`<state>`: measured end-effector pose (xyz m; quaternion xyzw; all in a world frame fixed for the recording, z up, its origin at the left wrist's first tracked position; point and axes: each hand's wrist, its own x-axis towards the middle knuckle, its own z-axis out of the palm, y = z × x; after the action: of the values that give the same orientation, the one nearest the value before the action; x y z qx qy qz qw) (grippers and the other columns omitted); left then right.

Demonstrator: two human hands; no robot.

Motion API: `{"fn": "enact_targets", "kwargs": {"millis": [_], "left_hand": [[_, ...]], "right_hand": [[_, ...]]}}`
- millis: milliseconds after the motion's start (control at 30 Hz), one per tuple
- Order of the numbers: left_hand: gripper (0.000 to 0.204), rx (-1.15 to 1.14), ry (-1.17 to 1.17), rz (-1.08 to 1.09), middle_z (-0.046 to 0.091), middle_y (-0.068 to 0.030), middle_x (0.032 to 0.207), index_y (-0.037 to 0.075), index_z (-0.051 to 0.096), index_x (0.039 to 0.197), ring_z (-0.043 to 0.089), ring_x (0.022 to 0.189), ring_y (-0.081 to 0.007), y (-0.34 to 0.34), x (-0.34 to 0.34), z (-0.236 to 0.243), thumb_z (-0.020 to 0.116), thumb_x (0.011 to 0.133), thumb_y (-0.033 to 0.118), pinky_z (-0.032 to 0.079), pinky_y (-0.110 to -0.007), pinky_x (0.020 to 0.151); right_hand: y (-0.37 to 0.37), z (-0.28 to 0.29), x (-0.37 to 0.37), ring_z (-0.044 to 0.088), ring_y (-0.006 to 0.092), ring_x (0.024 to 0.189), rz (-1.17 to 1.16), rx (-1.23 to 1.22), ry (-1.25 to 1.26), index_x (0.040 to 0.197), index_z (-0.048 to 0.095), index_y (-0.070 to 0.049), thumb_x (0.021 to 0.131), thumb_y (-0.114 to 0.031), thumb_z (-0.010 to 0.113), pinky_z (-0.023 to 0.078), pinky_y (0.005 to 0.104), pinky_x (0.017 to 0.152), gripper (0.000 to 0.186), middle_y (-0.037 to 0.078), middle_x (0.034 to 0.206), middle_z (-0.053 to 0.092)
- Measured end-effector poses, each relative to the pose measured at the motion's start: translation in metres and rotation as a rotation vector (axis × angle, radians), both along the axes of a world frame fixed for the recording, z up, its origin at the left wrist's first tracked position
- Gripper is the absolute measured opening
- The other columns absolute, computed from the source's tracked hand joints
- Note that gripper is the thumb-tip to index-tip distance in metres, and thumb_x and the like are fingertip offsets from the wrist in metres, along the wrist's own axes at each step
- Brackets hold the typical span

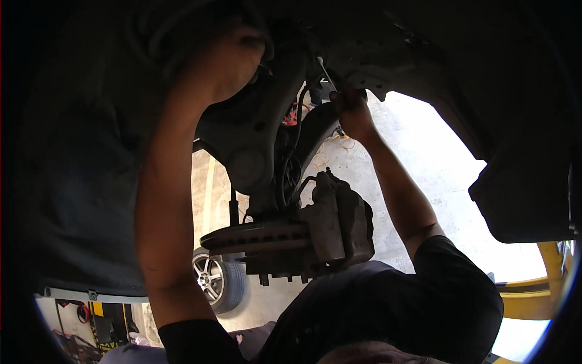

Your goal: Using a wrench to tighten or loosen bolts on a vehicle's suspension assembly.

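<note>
While the wrench above the brake disc slants up and left from the right hand closed around its lower end, I cannot tell what, if anything, the curled left hand, farther off, holds.

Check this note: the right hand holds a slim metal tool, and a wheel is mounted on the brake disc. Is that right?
Not quite: the wheel isn't mounted on the brake disc; the head view shows it on the floor. The right hand does hold a slim metal tool.
</note>
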<state>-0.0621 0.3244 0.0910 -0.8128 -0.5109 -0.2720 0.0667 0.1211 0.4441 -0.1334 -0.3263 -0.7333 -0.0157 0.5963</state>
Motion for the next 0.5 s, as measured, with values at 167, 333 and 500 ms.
{"fn": "enact_targets", "kwargs": {"millis": [167, 333, 500], "left_hand": [[0.023, -0.039, 0.030, 0.001, 0.060, -0.0138, 0.094, -0.002, 0.060, 0.092, 0.061, 0.069, -0.0188, 0.005, -0.002, 0.003, 0.043, 0.085, 0.012, 0.050, -0.030, 0.069], [0.019, 0.052, 0.225, -0.082, 0.061, -0.0127, 0.089, 0.001, 0.060, 0.090, 0.061, 0.070, -0.0180, 0.018, -0.009, -0.003, 0.044, 0.086, 0.009, 0.050, -0.029, 0.068], [0.025, 0.133, 0.061, -0.144, 0.061, -0.0064, 0.079, 0.007, 0.060, 0.109, 0.057, 0.065, -0.0130, 0.024, -0.022, -0.011, 0.049, 0.089, 0.019, 0.046, -0.027, 0.064]], "right_hand": [[0.004, -0.003, 0.008, 0.058, 0.0374, 0.091, 0.135, -0.178, 0.131, 0.118, 0.052, -0.004, 0.088, -0.013, 0.049, 0.046, 0.0395, 0.078, 0.031, 0.022, 0.116, 0.053], [-0.007, 0.031, 0.028, 0.058, 0.0342, 0.099, 0.026, -0.142, -0.316, 0.132, 0.040, -0.008, 0.089, -0.016, 0.049, 0.045, 0.0366, 0.086, 0.045, 0.021, 0.114, 0.056], [-0.017, 0.097, 0.049, 0.062, 0.0243, 0.073, 0.029, -0.209, -0.944, 0.102, 0.058, -0.001, 0.090, -0.020, 0.050, 0.051, 0.0332, 0.063, 0.024, 0.017, 0.085, 0.060]]}}
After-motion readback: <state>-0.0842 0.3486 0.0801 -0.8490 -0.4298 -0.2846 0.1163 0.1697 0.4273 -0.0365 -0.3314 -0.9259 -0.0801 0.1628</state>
